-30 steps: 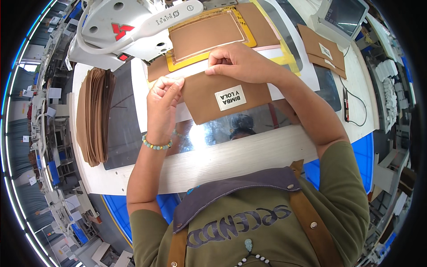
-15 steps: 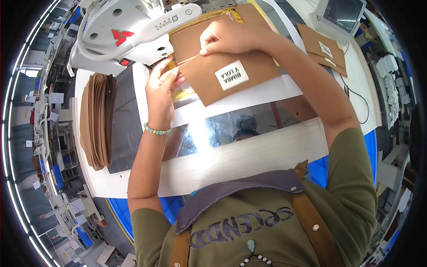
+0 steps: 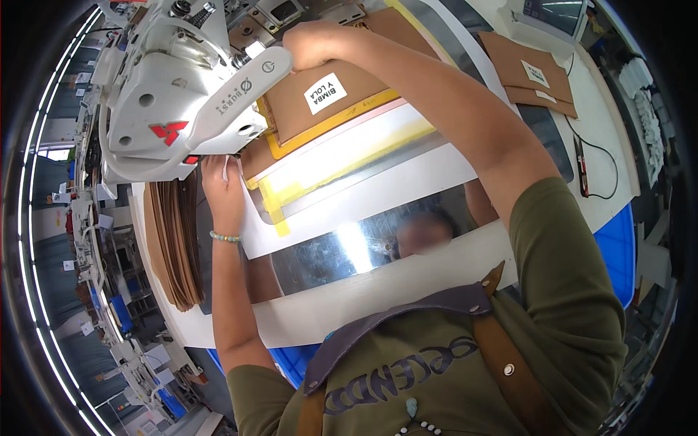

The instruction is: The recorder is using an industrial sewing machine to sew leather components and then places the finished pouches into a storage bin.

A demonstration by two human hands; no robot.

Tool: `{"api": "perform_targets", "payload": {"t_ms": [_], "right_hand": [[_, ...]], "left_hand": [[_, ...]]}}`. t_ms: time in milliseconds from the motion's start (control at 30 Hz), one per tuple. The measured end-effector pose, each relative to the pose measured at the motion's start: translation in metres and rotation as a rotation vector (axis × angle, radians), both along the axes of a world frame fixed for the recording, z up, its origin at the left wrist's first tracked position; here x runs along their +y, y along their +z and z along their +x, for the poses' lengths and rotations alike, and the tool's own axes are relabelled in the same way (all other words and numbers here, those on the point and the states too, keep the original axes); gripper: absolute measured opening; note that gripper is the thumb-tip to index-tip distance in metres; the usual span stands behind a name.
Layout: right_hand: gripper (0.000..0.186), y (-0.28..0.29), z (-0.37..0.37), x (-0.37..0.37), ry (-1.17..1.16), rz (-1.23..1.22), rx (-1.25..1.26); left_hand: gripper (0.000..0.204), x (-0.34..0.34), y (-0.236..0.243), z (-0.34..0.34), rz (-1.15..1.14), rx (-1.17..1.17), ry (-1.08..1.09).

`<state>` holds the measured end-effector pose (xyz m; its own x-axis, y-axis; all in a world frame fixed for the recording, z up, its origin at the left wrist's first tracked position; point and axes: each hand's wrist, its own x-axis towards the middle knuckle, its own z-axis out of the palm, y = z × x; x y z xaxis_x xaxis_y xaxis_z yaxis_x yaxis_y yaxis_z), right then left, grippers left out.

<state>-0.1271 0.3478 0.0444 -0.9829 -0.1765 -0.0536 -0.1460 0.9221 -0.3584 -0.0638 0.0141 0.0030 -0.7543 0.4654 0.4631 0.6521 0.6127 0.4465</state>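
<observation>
A brown panel [image 3: 294,116] with a white label [image 3: 324,94] lies flat within a yellow-edged template [image 3: 334,122], under the head of a white sewing machine [image 3: 196,109]. At the panel's far edge is my right hand [image 3: 313,45]; its fingers bend downward and are partly hidden by the machine's arm. My left hand [image 3: 222,185] is beside the template's near left corner, close below the machine head. Its fingers are closed, with a thin white edge showing at them; what they hold is unclear.
A stack of brown pieces [image 3: 173,247] stands at the left. Labelled brown pieces [image 3: 527,69] lie at the right, near a screen [image 3: 556,14] and a red-and-black tool [image 3: 581,166] with a cable. A shiny metal plate [image 3: 313,265] lies in front.
The labelled brown panel has gone from being held up at an angle to lying flat in the template, farther left. My right hand moved away and left; my left hand moved down and left.
</observation>
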Motion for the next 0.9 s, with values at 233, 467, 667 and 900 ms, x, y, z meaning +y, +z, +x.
{"api": "perform_targets", "payload": {"t_ms": [233, 467, 667, 900], "right_hand": [[0.029, -0.01, 0.008, -0.002, -0.008, -0.019, 0.181], [0.026, -0.021, -0.001, 0.0, -0.008, 0.0, 0.229], [0.014, -0.032, -0.008, 0.002, 0.035, -0.052, 0.39], [0.013, -0.033, -0.006, 0.006, 0.088, -0.074, 0.392]], "left_hand": [[0.034, 0.026, -0.007, -0.039, -0.036, -0.337, -0.027], [0.035, 0.055, 0.008, -0.051, -0.323, -0.026, -0.338], [0.036, 0.062, 0.004, -0.063, -0.37, 0.135, -0.341], [0.033, 0.059, -0.003, -0.066, -0.364, 0.058, -0.334]]}}
